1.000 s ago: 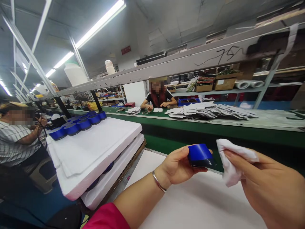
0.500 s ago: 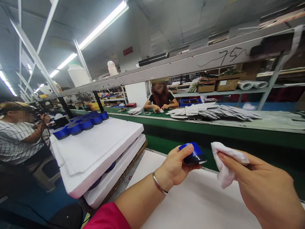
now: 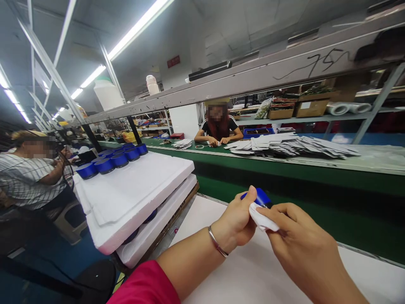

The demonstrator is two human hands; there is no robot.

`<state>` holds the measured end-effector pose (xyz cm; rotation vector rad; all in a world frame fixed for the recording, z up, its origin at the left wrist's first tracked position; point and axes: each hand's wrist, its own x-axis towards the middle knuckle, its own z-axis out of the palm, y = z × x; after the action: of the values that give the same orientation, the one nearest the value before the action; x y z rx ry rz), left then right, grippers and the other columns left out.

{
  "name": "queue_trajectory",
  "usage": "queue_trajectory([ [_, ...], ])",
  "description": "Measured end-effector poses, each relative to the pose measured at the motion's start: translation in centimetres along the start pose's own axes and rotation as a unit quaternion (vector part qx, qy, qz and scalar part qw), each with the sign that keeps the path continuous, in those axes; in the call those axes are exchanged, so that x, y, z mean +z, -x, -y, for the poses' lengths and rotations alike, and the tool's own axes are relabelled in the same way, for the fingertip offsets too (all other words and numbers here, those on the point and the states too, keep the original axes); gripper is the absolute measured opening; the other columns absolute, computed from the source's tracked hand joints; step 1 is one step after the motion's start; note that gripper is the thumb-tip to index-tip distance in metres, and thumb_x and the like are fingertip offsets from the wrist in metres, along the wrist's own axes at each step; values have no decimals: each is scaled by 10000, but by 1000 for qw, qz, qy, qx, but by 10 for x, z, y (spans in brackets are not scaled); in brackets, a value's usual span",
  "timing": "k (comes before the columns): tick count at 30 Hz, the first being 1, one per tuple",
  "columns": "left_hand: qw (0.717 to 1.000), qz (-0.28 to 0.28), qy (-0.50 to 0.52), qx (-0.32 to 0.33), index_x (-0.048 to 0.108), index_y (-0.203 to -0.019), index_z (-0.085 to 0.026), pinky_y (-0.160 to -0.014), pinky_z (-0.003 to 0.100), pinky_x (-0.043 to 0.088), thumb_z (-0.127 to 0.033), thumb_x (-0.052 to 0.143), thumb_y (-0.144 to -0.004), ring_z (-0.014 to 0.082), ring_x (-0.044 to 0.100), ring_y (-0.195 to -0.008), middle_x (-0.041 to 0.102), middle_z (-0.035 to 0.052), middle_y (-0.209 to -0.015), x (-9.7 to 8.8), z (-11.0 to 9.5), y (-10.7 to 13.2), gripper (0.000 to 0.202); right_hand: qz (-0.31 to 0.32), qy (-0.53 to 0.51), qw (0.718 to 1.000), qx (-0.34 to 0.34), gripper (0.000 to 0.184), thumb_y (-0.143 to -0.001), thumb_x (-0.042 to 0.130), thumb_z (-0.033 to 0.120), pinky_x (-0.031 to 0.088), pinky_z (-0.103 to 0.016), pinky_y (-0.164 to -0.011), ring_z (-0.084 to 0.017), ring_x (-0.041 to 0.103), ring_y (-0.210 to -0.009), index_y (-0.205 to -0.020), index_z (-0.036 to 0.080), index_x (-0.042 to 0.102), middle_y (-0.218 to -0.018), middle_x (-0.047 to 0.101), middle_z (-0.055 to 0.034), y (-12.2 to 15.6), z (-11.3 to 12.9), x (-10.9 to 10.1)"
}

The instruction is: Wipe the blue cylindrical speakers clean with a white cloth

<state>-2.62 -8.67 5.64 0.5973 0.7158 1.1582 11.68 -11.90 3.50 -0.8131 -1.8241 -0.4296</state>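
My left hand [image 3: 238,217] is closed around a blue cylinder with a black base [image 3: 262,197], its thumb along the near side. Pinched in my right hand [image 3: 300,234] is a white cloth [image 3: 262,217], pressed against the lower part of the cylinder. The cloth and fingers hide most of the black base. Both hands are above a white work surface [image 3: 249,270]. To the left, several more blue cylinders [image 3: 119,159] stand in a cluster on a white foam sheet [image 3: 142,179].
Stacked foam sheets [image 3: 172,198] stand left of my arm, with blue pieces between layers. A green conveyor [image 3: 215,171] runs across behind my hands, bearing a pile of white flat pieces [image 3: 294,143]. One person [image 3: 218,126] sits opposite; another [image 3: 31,169] is at far left.
My right hand has moved left and brought the white cloth against the blue cylinder. The left hand keeps its hold on the cylinder. The view has shifted slightly.
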Motion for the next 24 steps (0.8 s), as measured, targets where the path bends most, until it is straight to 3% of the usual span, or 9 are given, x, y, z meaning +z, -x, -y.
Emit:
queue_trajectory([
  [3,999,-12,26,15,666,-931,-194,-808,273,527,-492,1145,-724,147,642,-826,676,-9,-873,-1,6,-6,601,108,-81,988,74,407,-942,559,190,487,-224,-478,-144,701,-598,-1061,341,917,-901,768,8,-3,-30,-19],
  [7,995,44,77,-37,769,-1081,-138,-979,368,610,-484,951,-976,229,750,-1014,790,119,-1104,1,1,-6,404,251,-97,910,315,385,-834,625,569,628,-342,-559,-297,811,-735,-900,351,936,-943,838,-47,-6,-63,-49],
  [10,986,99,114,-68,804,-1201,-96,-1085,448,621,-528,819,-1065,283,772,-1092,798,174,-1156,1,-6,-2,453,187,-52,854,483,629,-746,736,857,612,-415,-552,-376,798,-768,-997,324,957,-939,837,-94,-9,-68,-64],
  [12,985,104,119,-63,814,-1210,-105,-1124,460,615,-542,886,-1014,281,769,-1076,789,150,-1087,-2,-4,0,485,95,-85,837,532,696,-683,859,889,647,-413,-618,-400,815,-876,-1055,309,957,-987,845,-93,-10,-59,-64],
  [15,989,107,95,-41,831,-1127,-119,-1110,449,611,-509,1121,-752,274,756,-1049,794,120,-1058,-6,5,-2,613,8,-184,830,526,724,-621,989,785,674,-383,-672,-400,821,-958,-1111,252,957,-1112,855,-117,-12,-38,-51],
  [18,991,104,86,-17,843,-1037,-129,-989,394,612,-497,1207,-547,254,735,-999,812,105,-1059,-8,11,-5,713,1,-250,826,505,721,-633,999,749,672,-366,-656,-384,821,-941,-1116,217,955,-1160,853,-135,-14,-24,-32],
  [19,991,95,87,-19,846,-1018,-127,-940,362,603,-518,1193,-582,237,726,-971,811,99,-1041,-7,11,-6,681,0,-254,819,514,707,-620,995,743,671,-367,-650,-384,821,-934,-1097,223,953,-1144,854,-128,-15,-24,-28],
  [22,992,73,90,-55,855,-1065,-121,-835,302,567,-613,1014,-882,205,717,-927,814,109,-1039,-4,4,-5,548,-10,-230,787,572,641,-522,982,689,653,-377,-598,-392,813,-854,-976,240,932,-968,842,-105,-19,-30,-24],
  [24,989,80,87,-92,851,-1135,-101,-784,290,562,-696,820,-1041,205,731,-927,817,137,-1076,-1,-4,-3,603,-16,-220,774,593,590,-482,961,655,641,-391,-572,-409,807,-826,-905,249,900,-879,819,-95,-23,-34,-28],
])
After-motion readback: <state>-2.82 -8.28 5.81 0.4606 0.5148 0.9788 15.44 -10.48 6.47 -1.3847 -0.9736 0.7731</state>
